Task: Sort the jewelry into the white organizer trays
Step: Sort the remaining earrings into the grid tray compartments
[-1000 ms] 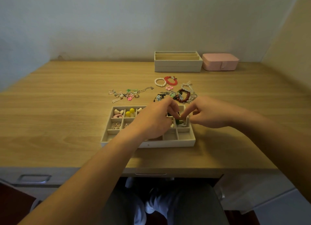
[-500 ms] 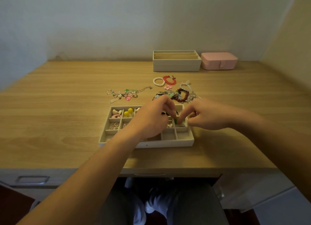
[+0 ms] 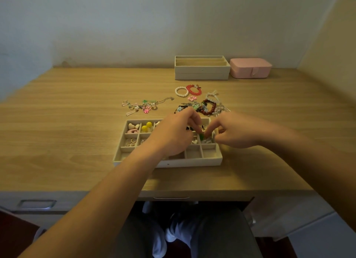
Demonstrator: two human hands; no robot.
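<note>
Poised over the white tray's [image 3: 167, 163] right compartments with left hand [image 3: 173, 134] and right hand [image 3: 237, 131], fingertips curled close about a green piece [image 3: 201, 136]. Cannot tell which grips it.

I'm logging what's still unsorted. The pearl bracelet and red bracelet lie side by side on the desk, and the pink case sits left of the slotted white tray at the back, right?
Not quite: the head view shows the pink case right of the slotted white tray, not left. The pearl bracelet and red bracelet do lie side by side on the desk.
</note>
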